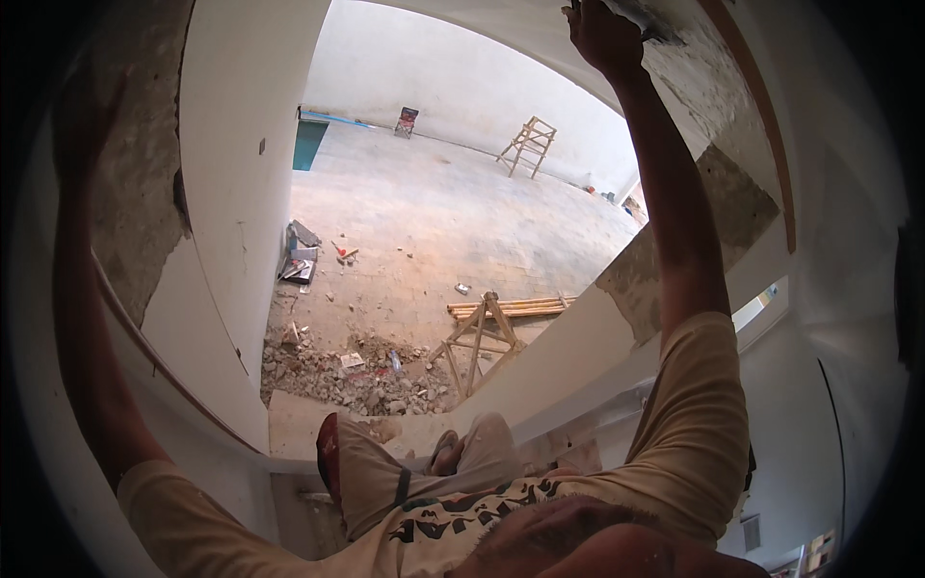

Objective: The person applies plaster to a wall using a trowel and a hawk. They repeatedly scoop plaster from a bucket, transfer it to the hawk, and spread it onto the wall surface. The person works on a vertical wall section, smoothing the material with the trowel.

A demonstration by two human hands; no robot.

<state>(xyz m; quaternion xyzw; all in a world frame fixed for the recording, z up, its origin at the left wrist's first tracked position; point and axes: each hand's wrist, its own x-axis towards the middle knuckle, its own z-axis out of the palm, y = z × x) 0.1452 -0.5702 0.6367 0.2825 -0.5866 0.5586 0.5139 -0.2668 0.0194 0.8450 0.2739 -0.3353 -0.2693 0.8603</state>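
Note:
My right hand (607, 40) is raised to the upper right, fingers wrapped round a dark-handled trowel (659, 37). Most of the tool is hidden behind the hand or cut off by the top edge. It is at the wet grey plaster (694, 72) on the reveal of the opening. My left arm reaches up the other side, where my left hand (89, 130) lies with fingers stretched out by the rough bare patch (140, 183) of the wall. That hand is dim, and nothing shows in it.
I sit in a wall opening, legs bent on the sill (289, 419). Below lie rubble (385, 380), a wooden trestle (477, 347) and bamboo poles (530, 307). Farther off stand a wooden stand (528, 144) and a folding chair (406, 121). A wooden batten (771, 144) edges the plaster.

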